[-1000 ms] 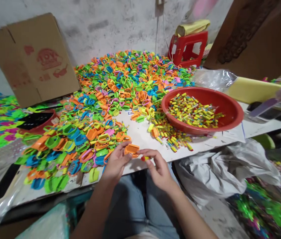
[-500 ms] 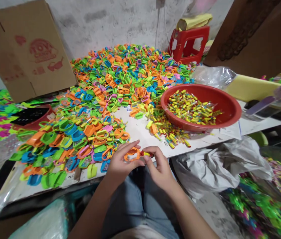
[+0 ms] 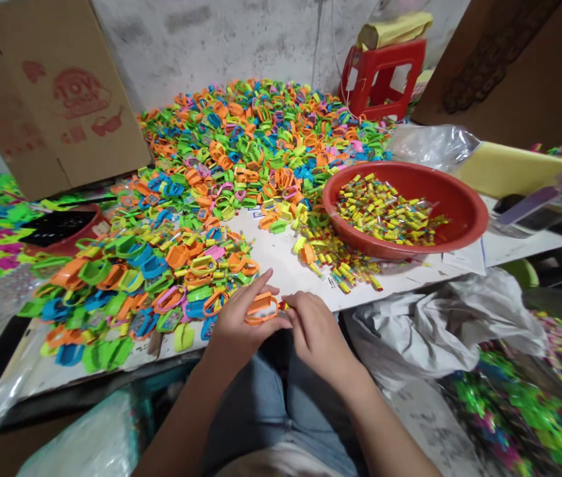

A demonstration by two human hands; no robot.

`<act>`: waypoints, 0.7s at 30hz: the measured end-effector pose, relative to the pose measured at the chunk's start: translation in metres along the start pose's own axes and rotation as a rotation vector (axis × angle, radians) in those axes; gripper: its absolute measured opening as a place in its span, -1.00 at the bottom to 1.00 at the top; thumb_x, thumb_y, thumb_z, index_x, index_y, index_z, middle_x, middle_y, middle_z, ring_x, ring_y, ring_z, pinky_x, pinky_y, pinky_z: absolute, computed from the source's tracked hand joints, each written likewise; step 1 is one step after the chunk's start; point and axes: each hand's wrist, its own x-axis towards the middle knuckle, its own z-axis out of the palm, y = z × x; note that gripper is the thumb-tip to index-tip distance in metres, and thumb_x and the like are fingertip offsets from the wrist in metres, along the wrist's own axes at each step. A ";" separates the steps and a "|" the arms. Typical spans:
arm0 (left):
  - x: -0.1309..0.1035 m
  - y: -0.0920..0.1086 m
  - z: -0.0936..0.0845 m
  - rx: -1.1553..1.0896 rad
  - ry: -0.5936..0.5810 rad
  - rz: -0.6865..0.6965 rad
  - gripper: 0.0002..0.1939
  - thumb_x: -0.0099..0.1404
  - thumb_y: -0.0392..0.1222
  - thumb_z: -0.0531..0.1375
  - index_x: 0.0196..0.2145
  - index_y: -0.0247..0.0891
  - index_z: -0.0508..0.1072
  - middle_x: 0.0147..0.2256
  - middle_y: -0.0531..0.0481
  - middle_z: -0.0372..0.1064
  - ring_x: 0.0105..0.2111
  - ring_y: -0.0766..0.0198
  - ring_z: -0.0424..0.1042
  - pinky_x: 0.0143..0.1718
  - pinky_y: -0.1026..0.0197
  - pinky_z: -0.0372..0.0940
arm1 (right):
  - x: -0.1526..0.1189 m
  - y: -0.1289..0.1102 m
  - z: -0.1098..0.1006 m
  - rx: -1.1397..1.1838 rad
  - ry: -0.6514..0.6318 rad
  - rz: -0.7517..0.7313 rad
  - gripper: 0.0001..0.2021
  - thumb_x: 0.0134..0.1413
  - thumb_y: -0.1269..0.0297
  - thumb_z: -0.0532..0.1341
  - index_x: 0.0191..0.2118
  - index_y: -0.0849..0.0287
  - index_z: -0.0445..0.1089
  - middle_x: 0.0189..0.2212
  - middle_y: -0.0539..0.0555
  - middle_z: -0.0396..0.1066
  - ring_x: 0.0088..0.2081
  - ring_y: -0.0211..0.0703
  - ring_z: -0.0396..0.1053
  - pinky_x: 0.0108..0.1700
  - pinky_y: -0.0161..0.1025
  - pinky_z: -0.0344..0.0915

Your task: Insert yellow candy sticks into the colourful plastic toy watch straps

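My left hand (image 3: pixel 241 322) holds an orange plastic ring-shaped piece (image 3: pixel 262 308) between thumb and fingers at the table's front edge. Pinched in my right hand (image 3: pixel 317 331) is a small yellow-and-red wrapped candy (image 3: pixel 283 305), mostly covered by the fingers; its end meets the right side of the orange piece. Left of my hands lies a heap of colorful plastic pieces (image 3: pixel 154 266), some with wrapped candies. Beyond my right hand, loose yellow candies (image 3: pixel 345 271) lie beside a red basin (image 3: pixel 405 249) of similar candies.
A large pile of colorful pieces (image 3: pixel 261 132) reaches the wall. A cardboard box (image 3: pixel 62 99) stands back left, a red stool (image 3: pixel 385 79) back right. White sacking (image 3: pixel 410 324) hangs at the right front edge, and a small red basin (image 3: pixel 57 248) with black contents sits left.
The orange piece has turned in my left hand. My right fingers have closed further over the candy and moved it slightly left against the piece. The camera view has shifted slightly.
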 end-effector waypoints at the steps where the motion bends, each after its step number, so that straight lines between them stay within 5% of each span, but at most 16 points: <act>1: 0.000 0.000 0.000 -0.026 0.003 -0.048 -0.30 -0.03 -0.08 0.40 0.11 -0.04 0.38 -0.16 0.03 0.51 -0.15 0.17 0.48 0.00 0.11 0.35 | 0.000 -0.001 -0.001 -0.056 -0.056 -0.004 -0.82 0.27 0.38 -0.05 -0.21 0.18 0.28 -0.36 0.12 0.38 -0.31 -0.07 0.33 -0.25 -0.18 0.24; 7: 0.005 -0.008 0.002 -0.210 -0.161 -0.315 -0.27 0.02 0.00 0.32 0.14 -0.24 0.31 -0.31 -0.01 0.48 -0.32 0.21 0.47 -0.26 0.21 0.37 | -0.003 0.001 0.008 -0.253 -0.156 0.006 -0.85 0.20 0.23 0.11 -0.32 0.18 0.32 -0.48 0.08 0.42 -0.43 -0.10 0.35 -0.36 -0.24 0.12; 12: 0.007 -0.018 -0.001 -0.080 -0.254 -0.306 -0.45 0.12 0.07 0.24 0.02 -0.25 0.41 -0.30 -0.04 0.50 -0.26 0.15 0.48 -0.16 0.15 0.36 | -0.004 0.007 0.024 -0.214 -0.192 0.002 -0.84 0.23 0.24 0.09 -0.29 0.17 0.37 -0.49 0.06 0.44 -0.45 -0.12 0.36 -0.37 -0.25 0.13; 16: 0.016 -0.020 -0.020 0.217 -0.077 -0.115 -0.54 0.16 0.03 0.23 -0.01 -0.19 0.45 -0.03 -0.09 0.44 0.01 0.08 0.38 0.08 0.07 0.24 | 0.001 0.022 0.025 -0.151 -0.105 0.087 -0.71 0.24 0.10 0.13 -0.07 0.20 0.32 -0.21 0.18 0.44 -0.18 0.01 0.37 -0.14 -0.14 0.23; 21: 0.040 -0.029 -0.070 0.558 0.328 0.042 -0.49 0.28 0.06 0.11 0.10 -0.24 0.36 0.03 -0.19 0.35 0.07 0.03 0.30 0.12 0.00 0.16 | -0.001 0.060 0.025 -0.260 0.094 0.226 -0.60 0.25 0.11 0.08 0.11 0.23 0.23 0.00 0.26 0.32 0.02 0.10 0.26 0.01 -0.03 0.18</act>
